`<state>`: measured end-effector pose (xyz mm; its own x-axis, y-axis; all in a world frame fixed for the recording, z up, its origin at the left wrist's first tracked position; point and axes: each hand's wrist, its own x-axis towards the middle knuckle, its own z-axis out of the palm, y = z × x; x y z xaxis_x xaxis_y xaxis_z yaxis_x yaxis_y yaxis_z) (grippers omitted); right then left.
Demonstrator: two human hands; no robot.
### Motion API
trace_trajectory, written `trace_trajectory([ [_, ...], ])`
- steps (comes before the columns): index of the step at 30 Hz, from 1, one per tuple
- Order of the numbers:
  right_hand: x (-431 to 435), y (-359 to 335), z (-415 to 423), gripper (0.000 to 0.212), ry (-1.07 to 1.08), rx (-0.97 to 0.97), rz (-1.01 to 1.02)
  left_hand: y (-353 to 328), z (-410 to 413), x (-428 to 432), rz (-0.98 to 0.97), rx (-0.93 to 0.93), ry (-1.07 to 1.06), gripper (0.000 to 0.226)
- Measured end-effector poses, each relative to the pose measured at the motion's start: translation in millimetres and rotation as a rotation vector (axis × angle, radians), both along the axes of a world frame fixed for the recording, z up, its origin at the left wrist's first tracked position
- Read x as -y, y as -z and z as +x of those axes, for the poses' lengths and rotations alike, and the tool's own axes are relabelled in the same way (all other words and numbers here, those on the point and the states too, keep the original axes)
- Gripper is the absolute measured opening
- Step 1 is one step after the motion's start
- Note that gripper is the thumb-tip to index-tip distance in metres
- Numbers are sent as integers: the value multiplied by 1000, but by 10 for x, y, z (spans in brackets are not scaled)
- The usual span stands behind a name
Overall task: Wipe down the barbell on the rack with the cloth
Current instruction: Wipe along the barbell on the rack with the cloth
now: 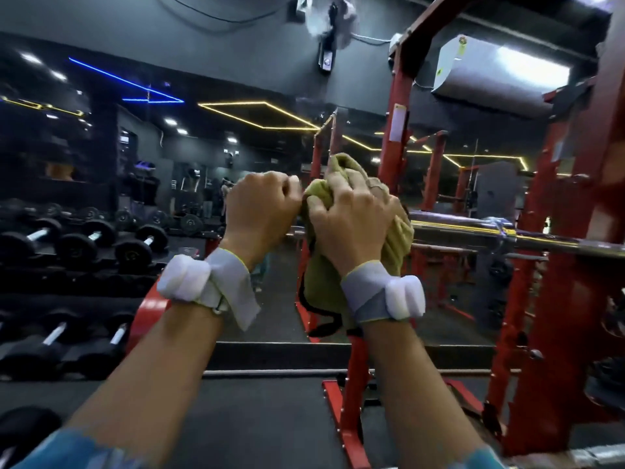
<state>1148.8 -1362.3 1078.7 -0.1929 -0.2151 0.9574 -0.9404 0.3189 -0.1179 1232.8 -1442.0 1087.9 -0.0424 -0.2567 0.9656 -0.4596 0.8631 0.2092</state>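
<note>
- A gym's weights room.
- Left of the frame: rows of black dumbbells (84, 245) on tiered shelves.
- Right: a red steel rack (395, 130) carrying a chrome barbell (473, 231).
- Dark rubber floor (263, 418) below; yellow light strips (257, 113) on the ceiling.

Nothing really readable here tbh, the sticker (398, 125) on the red rack upright (389, 164) and air conditioner (500, 72) tags (460, 49) are too blurry.
</note>
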Motion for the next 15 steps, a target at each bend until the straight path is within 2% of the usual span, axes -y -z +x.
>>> trace_trajectory([
  [3, 148, 9, 232, 44, -56, -42, -17, 92, 84, 101, 57, -198, 277, 42],
  [5, 226, 37, 336, 44, -77, -96, -59, 171, 114, 148, 226, -265, 521, 39],
  [7, 285, 64, 390, 47, -122, -143, -84, 247, 124, 179, 395, -301, 721, 51],
  [9, 305, 102, 399, 48, -155, -175, -77, 273, 113, 191, 442, -307, 786, 51],
  [11, 306, 162, 382, 47, -166, -205, -89, 250, 104, 199, 453, -404, 841, 36],
  [12, 300, 205, 367, 45, -174, -212, -98, 254, 95, 209, 467, -444, 903, 38],
  [15, 301, 361, 290, 42, -223, -222, -161, 318, 54, 256, 429, -389, 990, 32],
])
